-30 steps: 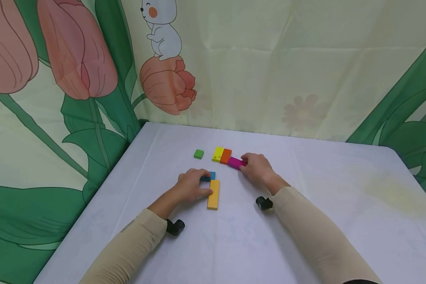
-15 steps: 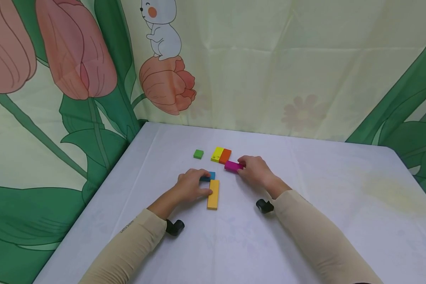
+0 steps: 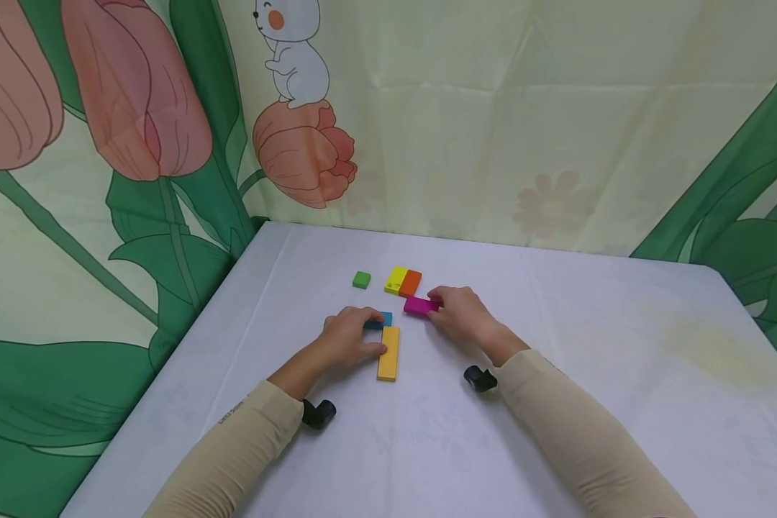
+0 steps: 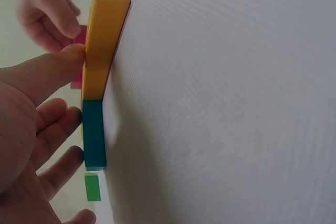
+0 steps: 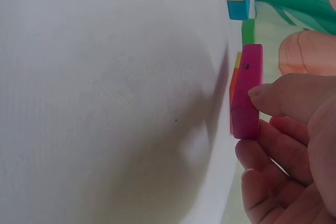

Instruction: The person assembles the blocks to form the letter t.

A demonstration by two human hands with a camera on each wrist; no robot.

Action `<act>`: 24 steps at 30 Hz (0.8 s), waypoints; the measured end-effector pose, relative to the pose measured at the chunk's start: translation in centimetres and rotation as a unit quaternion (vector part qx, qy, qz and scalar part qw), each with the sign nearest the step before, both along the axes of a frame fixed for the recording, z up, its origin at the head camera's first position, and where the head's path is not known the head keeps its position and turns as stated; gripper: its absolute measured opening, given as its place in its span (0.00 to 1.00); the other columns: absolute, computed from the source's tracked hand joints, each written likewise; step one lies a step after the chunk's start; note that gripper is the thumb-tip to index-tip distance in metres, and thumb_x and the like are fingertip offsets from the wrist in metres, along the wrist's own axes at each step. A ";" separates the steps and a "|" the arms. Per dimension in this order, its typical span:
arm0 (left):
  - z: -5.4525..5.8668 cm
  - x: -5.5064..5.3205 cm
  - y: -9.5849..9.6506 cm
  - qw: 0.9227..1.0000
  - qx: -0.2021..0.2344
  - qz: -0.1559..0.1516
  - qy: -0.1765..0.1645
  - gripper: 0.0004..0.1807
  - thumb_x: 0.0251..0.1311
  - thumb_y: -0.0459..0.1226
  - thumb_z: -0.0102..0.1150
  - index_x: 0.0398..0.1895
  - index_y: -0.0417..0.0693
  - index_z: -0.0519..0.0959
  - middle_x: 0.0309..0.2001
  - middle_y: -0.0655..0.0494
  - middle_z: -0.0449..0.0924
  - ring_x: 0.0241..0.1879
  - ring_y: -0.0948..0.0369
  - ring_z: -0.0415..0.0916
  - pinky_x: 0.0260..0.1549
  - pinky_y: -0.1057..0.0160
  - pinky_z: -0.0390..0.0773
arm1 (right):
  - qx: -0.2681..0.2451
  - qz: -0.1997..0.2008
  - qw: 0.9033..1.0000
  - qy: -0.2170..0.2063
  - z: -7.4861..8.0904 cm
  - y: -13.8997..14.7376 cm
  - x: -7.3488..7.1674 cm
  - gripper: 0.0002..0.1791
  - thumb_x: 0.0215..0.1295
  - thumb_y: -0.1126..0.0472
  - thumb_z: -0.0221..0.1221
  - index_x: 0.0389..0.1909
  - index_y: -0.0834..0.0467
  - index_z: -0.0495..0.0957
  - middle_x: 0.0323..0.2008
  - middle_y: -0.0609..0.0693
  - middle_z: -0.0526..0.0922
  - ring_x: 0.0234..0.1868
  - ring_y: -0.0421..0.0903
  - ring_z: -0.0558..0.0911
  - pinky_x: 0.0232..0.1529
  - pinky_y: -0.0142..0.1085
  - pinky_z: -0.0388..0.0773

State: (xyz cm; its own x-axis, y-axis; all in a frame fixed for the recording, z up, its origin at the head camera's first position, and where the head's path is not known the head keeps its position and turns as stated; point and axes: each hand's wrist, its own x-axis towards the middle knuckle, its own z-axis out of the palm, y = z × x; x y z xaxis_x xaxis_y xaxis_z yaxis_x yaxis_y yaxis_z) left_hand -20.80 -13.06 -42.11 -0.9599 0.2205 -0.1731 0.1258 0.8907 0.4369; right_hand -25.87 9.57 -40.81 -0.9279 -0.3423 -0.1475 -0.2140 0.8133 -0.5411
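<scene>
My right hand (image 3: 461, 314) pinches a magenta block (image 3: 419, 306) between thumb and fingers; in the right wrist view the thumb lies on the side of the magenta block (image 5: 247, 90) and a shadow falls on the cloth beside it. To its left, my left hand (image 3: 346, 338) rests on two blocks set end to end in an L. The thumb touches a long yellow-orange block (image 3: 388, 354), and fingertips touch the blue block (image 3: 387, 319) at its far end, partly covering it. In the left wrist view the blue block (image 4: 94, 134) and yellow-orange block (image 4: 101, 51) meet.
Behind the hands, a yellow block (image 3: 396, 279) and an orange block (image 3: 411, 283) lie side by side. A small green block (image 3: 361, 280) sits left of them. The white tabletop (image 3: 427, 446) ends at a printed curtain (image 3: 460, 129) at the back.
My right hand has carried the magenta block left and slightly toward me, away from the orange block and closer to the blue one. My left hand stays in place.
</scene>
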 end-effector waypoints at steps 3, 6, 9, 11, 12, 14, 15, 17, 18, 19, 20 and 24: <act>0.1 0.0 0.1 1.000 0.000 0.001 -0.002 0.32 0.56 0.49 0.73 0.62 0.51 0.76 0.60 0.53 0.76 0.63 0.51 0.66 0.61 0.45 0.65 | 0.004 0.001 1.000 -0.001 0.1 -0.1 0.1 0.26 0.68 0.59 0.63 0.65 0.60 0.74 0.53 0.56 0.81 0.54 0.53 0.77 0.55 0.45 0.79; 0.1 0.0 0.1 1.000 0.000 0.002 -0.002 0.32 0.56 0.49 0.73 0.62 0.51 0.76 0.60 0.53 0.76 0.63 0.51 0.65 0.61 0.45 0.65 | 0.007 0.001 1.000 -0.005 0.1 -0.2 0.1 0.26 0.68 0.59 0.63 0.66 0.60 0.74 0.53 0.56 0.80 0.54 0.53 0.77 0.55 0.45 0.79; 0.2 0.0 0.1 1.000 -0.001 0.003 -0.003 0.32 0.56 0.49 0.73 0.63 0.51 0.76 0.60 0.53 0.76 0.63 0.51 0.65 0.61 0.45 0.65 | 0.008 0.002 1.000 -0.007 0.1 -0.4 0.3 0.26 0.68 0.59 0.63 0.66 0.60 0.74 0.53 0.56 0.80 0.55 0.53 0.77 0.56 0.45 0.78; 0.2 0.0 0.1 1.000 -0.002 0.004 -0.002 0.32 0.56 0.49 0.73 0.63 0.51 0.76 0.60 0.53 0.76 0.63 0.51 0.65 0.61 0.45 0.65 | 0.006 0.004 1.000 -0.006 0.1 -0.6 0.4 0.26 0.68 0.60 0.63 0.66 0.60 0.74 0.53 0.56 0.81 0.55 0.53 0.77 0.56 0.45 0.78; 0.2 0.0 0.1 1.000 -0.001 0.005 -0.002 0.32 0.56 0.49 0.73 0.63 0.51 0.76 0.60 0.53 0.76 0.63 0.51 0.65 0.61 0.45 0.65 | 0.006 0.005 1.000 -0.006 0.1 -0.6 0.4 0.25 0.68 0.60 0.63 0.65 0.60 0.74 0.53 0.56 0.81 0.55 0.53 0.77 0.56 0.45 0.78; 0.2 0.0 0.1 1.000 0.000 0.006 -0.003 0.32 0.56 0.49 0.73 0.63 0.51 0.76 0.60 0.53 0.76 0.64 0.51 0.65 0.62 0.45 0.64 | 0.005 0.009 1.000 -0.004 0.1 -0.8 0.5 0.25 0.68 0.60 0.63 0.65 0.60 0.74 0.53 0.55 0.81 0.55 0.53 0.77 0.57 0.45 0.78; 0.1 0.0 0.1 1.000 0.001 0.006 -0.003 0.31 0.56 0.49 0.73 0.62 0.51 0.76 0.60 0.53 0.76 0.64 0.51 0.65 0.62 0.44 0.64 | 0.007 0.012 1.000 -0.001 0.1 -0.8 0.5 0.25 0.69 0.60 0.63 0.65 0.60 0.75 0.53 0.55 0.81 0.55 0.53 0.77 0.57 0.45 0.78; 0.1 0.0 0.1 1.000 0.001 0.006 -0.003 0.31 0.56 0.49 0.73 0.62 0.51 0.76 0.60 0.54 0.76 0.64 0.51 0.65 0.62 0.44 0.64 | 0.008 0.018 1.000 0.002 0.0 -0.8 0.6 0.25 0.69 0.60 0.62 0.65 0.61 0.75 0.53 0.55 0.81 0.55 0.53 0.77 0.58 0.46 0.77; 0.0 0.0 0.0 1.000 0.001 0.005 -0.003 0.31 0.56 0.49 0.73 0.62 0.52 0.76 0.60 0.54 0.76 0.64 0.51 0.65 0.62 0.44 0.64 | 0.008 0.021 1.000 0.003 0.0 -0.8 0.7 0.24 0.69 0.60 0.62 0.65 0.61 0.75 0.53 0.55 0.81 0.55 0.53 0.78 0.58 0.46 0.77; 0.0 0.0 0.0 1.000 0.000 0.005 -0.004 0.31 0.56 0.49 0.73 0.62 0.52 0.77 0.59 0.54 0.76 0.64 0.52 0.65 0.62 0.44 0.64 | 0.009 0.023 1.000 0.004 0.0 -0.8 0.7 0.24 0.69 0.60 0.62 0.65 0.61 0.75 0.53 0.55 0.81 0.55 0.53 0.78 0.59 0.46 0.76; 0.0 0.1 0.0 1.000 0.000 0.005 -0.004 0.31 0.56 0.49 0.73 0.62 0.52 0.77 0.59 0.54 0.76 0.64 0.52 0.65 0.62 0.43 0.64 | 0.009 0.026 1.000 0.006 0.0 -0.8 0.8 0.24 0.69 0.60 0.62 0.65 0.61 0.75 0.53 0.55 0.81 0.55 0.53 0.78 0.59 0.47 0.76; -0.1 0.1 0.1 1.000 0.002 0.005 -0.003 0.31 0.56 0.50 0.73 0.62 0.52 0.77 0.59 0.55 0.76 0.64 0.52 0.65 0.62 0.43 0.64 | 0.012 0.028 1.000 0.005 -0.1 -0.9 0.9 0.24 0.69 0.60 0.62 0.65 0.60 0.75 0.53 0.55 0.81 0.55 0.53 0.77 0.59 0.46 0.76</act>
State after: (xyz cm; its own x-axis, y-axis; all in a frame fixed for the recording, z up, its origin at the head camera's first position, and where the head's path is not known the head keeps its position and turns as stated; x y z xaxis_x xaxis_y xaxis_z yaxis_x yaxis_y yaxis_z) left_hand -20.74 -12.96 -42.20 -0.9610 0.2114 -0.1781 0.1140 0.8900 0.4414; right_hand -24.96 8.68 -40.88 -0.9086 -0.3912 -0.1465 -0.2657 0.8119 -0.5198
